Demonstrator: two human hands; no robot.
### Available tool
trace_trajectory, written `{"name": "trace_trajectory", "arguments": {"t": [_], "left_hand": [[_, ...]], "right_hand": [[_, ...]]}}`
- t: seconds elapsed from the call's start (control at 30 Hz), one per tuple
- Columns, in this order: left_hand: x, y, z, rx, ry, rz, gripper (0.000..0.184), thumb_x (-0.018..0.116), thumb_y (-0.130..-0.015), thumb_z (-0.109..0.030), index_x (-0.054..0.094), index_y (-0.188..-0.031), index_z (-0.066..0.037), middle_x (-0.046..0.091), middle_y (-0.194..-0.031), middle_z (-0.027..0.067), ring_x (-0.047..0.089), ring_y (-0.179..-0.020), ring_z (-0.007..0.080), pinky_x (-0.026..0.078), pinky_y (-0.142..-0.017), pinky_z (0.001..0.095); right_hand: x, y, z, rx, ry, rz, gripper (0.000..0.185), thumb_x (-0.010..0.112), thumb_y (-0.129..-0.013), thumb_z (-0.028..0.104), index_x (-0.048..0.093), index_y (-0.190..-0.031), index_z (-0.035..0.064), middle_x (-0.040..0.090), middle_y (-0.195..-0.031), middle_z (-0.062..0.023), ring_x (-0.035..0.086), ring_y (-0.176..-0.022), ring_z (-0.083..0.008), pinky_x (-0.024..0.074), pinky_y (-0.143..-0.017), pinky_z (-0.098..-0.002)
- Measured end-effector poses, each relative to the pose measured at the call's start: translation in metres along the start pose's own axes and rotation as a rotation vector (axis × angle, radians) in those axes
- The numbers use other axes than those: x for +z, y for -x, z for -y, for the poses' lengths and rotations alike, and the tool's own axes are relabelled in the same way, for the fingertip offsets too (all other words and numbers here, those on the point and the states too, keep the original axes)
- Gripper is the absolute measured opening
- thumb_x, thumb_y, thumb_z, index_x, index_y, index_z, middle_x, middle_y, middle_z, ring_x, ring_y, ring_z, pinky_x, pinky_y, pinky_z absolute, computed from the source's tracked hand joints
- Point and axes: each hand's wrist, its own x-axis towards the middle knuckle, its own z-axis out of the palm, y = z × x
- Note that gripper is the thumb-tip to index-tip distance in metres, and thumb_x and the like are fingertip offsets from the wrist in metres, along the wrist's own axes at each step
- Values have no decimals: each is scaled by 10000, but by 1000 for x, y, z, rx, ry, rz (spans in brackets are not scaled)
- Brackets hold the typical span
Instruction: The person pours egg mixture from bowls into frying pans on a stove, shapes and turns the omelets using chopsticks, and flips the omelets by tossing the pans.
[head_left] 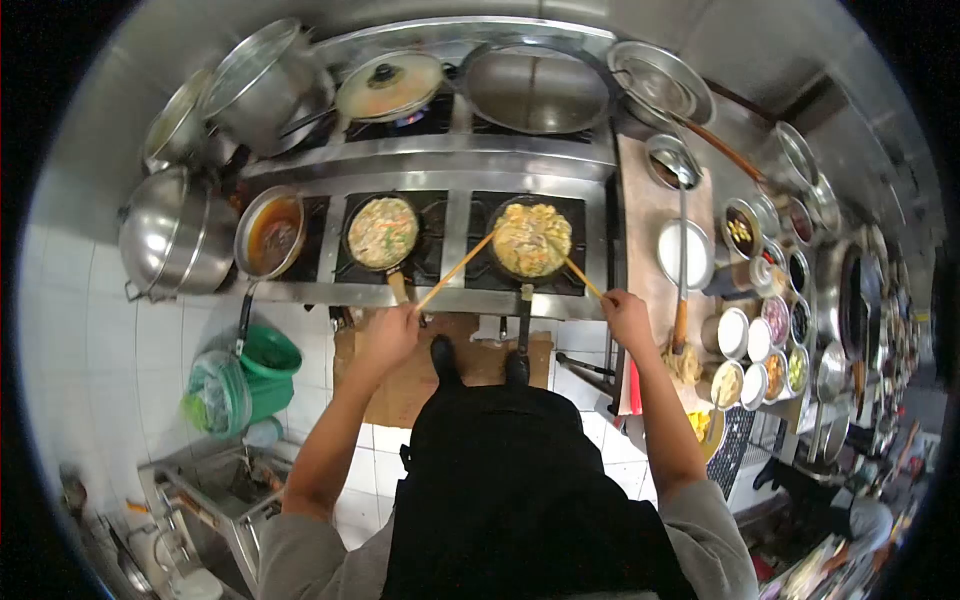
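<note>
My left hand (394, 334) is closed around a thin wooden stick (455, 270), which slants up to the left side of the right frying pan (527, 292). It is also close to the wooden handle (398, 287) of the left frying pan; I cannot tell if they touch. A second wooden stick (585, 280) runs from my closed right hand (628, 320) to the pan's right side. Yellow, egg-like food with mixed bits (532, 240) fills that pan, and the sticks' far ends meet it. The left pan holds a paler mixture with green and orange bits (383, 233).
Burners also hold a lidded pan (390, 85), a wide dark pan (538, 88) and a pan of brown sauce (272, 235). On the right counter, a ladle (683, 260) lies near several ingredient tubs (732, 333). Green bins (268, 375) stand lower left. Another person (868, 522) is far right.
</note>
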Motion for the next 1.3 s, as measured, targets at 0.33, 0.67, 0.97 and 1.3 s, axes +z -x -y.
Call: {"name": "trace_trajectory", "arguments": {"t": [0.33,0.67,0.97,1.3], "left_hand": [[86,42,-35,-218,1208,-229,249,498,-1036,-273,575,-1017,-37,613,-858,71,569,-645,138,468,-570,284],[-6,133,159,-478,1352,-416,194,483,-1040,-306,517,-982,-125,378,-568,-39,316,-386,65,260,-353,222],[-29,233,313,-549,1027,-293,272,478,-1044,-274,563,-935,-39,406,-524,-45,345,-381,37,266,-337,230],[-54,236,347,-496,1051,-205,229,487,-1039,-224,535,-889,-57,391,-539,-62,339,-421,24,260,-369,224]], "right_hand": [[137,11,218,345,-1493,363,180,559,-975,43,539,-1142,-22,648,-946,-124,673,-830,-221,581,-748,-323],[356,-13,196,177,-650,435,338,541,-983,289,601,-1091,-25,670,-915,-124,660,-763,-209,543,-667,-328],[435,-10,248,311,-498,170,449,466,-973,368,615,-922,-53,655,-763,-194,656,-690,-289,513,-625,-433],[395,14,288,126,-212,-13,458,558,-941,371,581,-809,-67,613,-782,-334,609,-837,-517,472,-730,-541]]}}
